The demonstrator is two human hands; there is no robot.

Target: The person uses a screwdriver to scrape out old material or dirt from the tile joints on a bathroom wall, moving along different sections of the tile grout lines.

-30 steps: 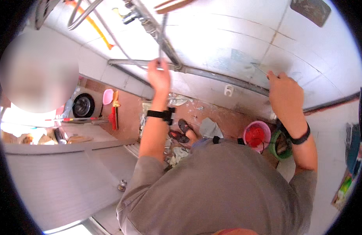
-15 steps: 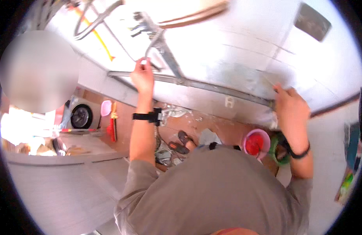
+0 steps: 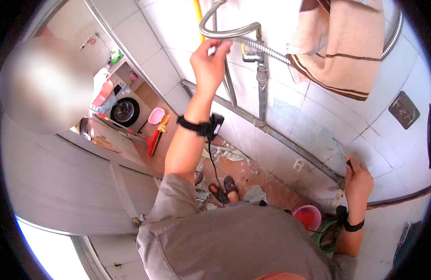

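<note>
My left hand (image 3: pixel 208 70) is raised at the wall, its fingers pinched around a small white piece (image 3: pixel 212 50) too small to name. Just above those fingertips curves a grey metal spout (image 3: pixel 234 34), with a ribbed metal hose (image 3: pixel 267 49) running beside it to the right. Lower on the right, my right hand (image 3: pixel 358 183) is closed on a screwdriver (image 3: pixel 350 163) with a dark and orange handle. Its thin shaft points up and left toward the tiles; whether the tip touches them I cannot tell.
A grey pipe (image 3: pixel 262 95) with a valve (image 3: pixel 253 57) joins a long pipe (image 3: pixel 295 147) along the wall. Brown towels (image 3: pixel 353 60) hang at upper right. Below stand pink (image 3: pixel 313 211) and green buckets (image 3: pixel 323 233). Left are a grey door (image 3: pixel 61 186) and a washing machine (image 3: pixel 125 111).
The view has swung, bringing more of the spout, towels and doorway into sight. My left hand is now higher, close under the spout. The screwdriver in my right hand shows more clearly.
</note>
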